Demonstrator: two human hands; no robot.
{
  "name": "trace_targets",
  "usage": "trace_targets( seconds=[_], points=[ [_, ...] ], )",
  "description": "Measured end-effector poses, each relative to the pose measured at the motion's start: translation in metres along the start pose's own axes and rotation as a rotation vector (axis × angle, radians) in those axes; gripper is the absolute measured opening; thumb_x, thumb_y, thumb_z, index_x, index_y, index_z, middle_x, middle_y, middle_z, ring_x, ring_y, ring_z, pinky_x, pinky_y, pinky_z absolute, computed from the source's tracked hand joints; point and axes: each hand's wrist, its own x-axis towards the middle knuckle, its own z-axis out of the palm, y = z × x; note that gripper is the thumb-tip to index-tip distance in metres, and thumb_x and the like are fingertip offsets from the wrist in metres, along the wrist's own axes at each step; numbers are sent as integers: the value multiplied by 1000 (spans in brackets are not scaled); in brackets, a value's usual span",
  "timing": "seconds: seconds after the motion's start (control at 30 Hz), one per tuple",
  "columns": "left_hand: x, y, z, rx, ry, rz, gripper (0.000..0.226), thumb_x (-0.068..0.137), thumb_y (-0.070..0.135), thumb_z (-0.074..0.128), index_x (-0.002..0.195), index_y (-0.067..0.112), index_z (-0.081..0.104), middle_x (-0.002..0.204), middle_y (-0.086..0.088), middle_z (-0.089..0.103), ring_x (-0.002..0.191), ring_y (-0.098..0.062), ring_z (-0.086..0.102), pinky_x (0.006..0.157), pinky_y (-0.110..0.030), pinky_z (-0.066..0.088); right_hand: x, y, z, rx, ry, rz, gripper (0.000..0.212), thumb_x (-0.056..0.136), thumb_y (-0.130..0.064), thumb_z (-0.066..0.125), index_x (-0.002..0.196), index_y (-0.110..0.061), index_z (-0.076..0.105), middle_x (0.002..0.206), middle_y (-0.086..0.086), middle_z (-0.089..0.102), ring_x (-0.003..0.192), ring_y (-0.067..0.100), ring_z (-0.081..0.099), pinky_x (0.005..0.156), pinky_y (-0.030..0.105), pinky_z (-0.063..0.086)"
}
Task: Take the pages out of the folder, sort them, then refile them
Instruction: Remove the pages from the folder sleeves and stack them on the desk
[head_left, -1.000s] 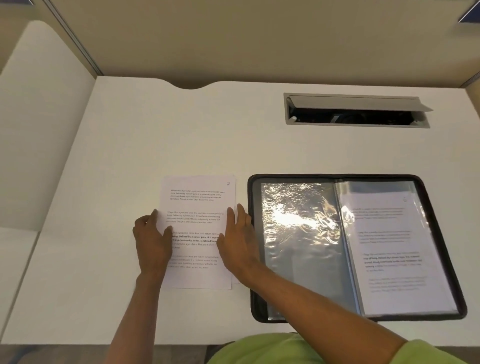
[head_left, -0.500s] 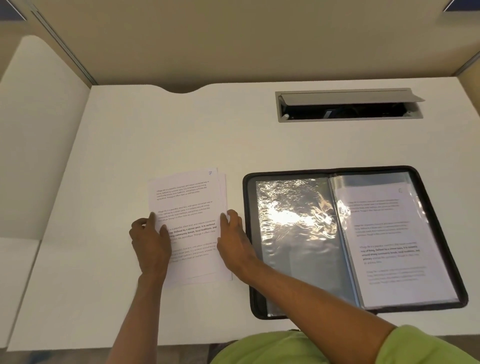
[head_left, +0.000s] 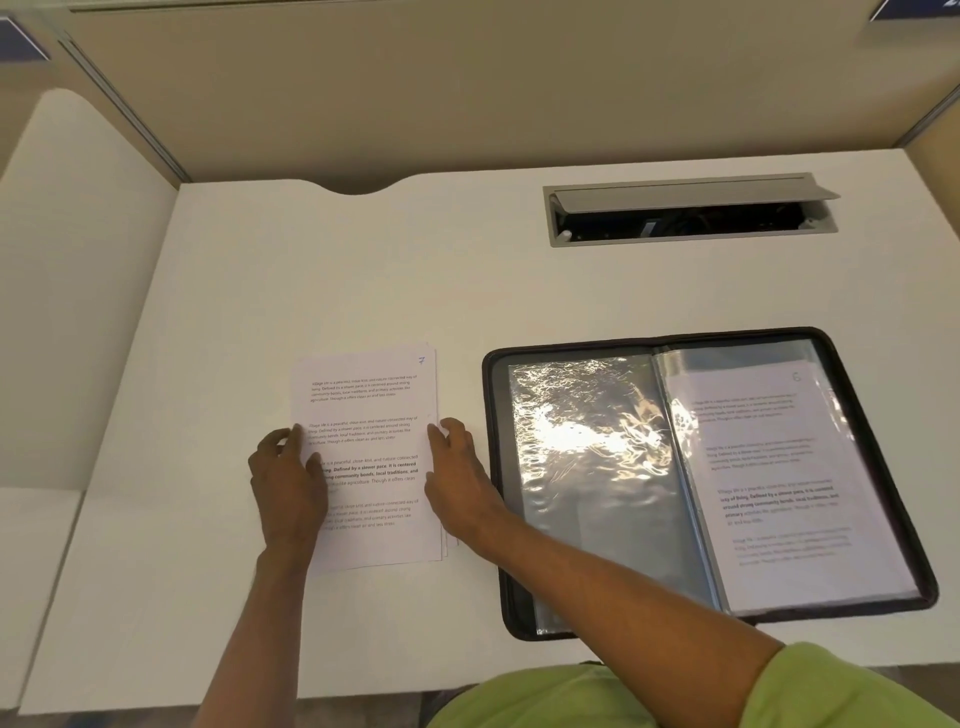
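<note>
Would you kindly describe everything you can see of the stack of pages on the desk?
The stack of pages is white printed paper, several sheets fanned at the right edge, lying flat on the desk left of the open folder, apart from it. Its top sheet shows four text blocks and a blue handwritten 7. The left hand touches its left edge, the right hand its right edge.

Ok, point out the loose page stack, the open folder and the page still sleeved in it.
loose page stack (head_left: 371, 441), head view, on the top sheet's middle.
open folder (head_left: 493, 415), head view, on its black left rim.
sleeved page (head_left: 779, 493), head view, on its middle, behind plastic.
</note>
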Motion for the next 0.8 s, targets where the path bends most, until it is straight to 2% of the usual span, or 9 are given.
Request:
trace_targets(
  seconds=[0.07,0.13,0.2,0.3,0.53,0.8],
  points=[
    [0,-1,4,-4,-6,-15,51,101,5,59,151,-1,49,152,-21,45,138,-41,37,114,-55,38,2,-1,1,22,-7,-4,64,96,7,51,153,-7,28,157,8,17,137,24,37,106,33,49],
    [-2,0,6,-1,8,-20,52,104,12,57,154,3,46,158,-20,41,143,-40,34,118,-55,33,1,-3,2,19,-5,-13,64,98,5,48,156,-9,26,160,6,16,141,24,33,110,36,46],
    [-6,-1,11,22,27,9,54,106,22,55,157,8,43,165,-20,33,150,-40,28,122,-55,26,-3,-3,4,-16,-3,-21,65,99,1,46,159,-9,22,164,9,14,148,28,22,120,38,33],
    [-14,-4,21,86,19,22,58,109,28,50,161,7,35,170,-23,20,157,-39,18,126,-57,14,-9,-2,11,-109,12,-77,67,100,-1,50,159,0,19,166,19,15,152,32,19,123,31,17],
    [-17,-5,33,125,36,-31,57,112,25,38,163,3,26,171,-22,18,160,-35,13,128,-58,9,-10,5,16,-259,24,-170,70,95,-1,59,155,5,24,161,26,23,145,38,30,120,39,31],
    [-18,3,37,130,56,-46,57,112,22,34,163,0,22,172,-17,18,161,-31,11,129,-56,6,-22,6,20,-99,5,-120,65,101,5,49,159,-1,21,166,18,13,151,28,23,118,34,35]
  ],
)
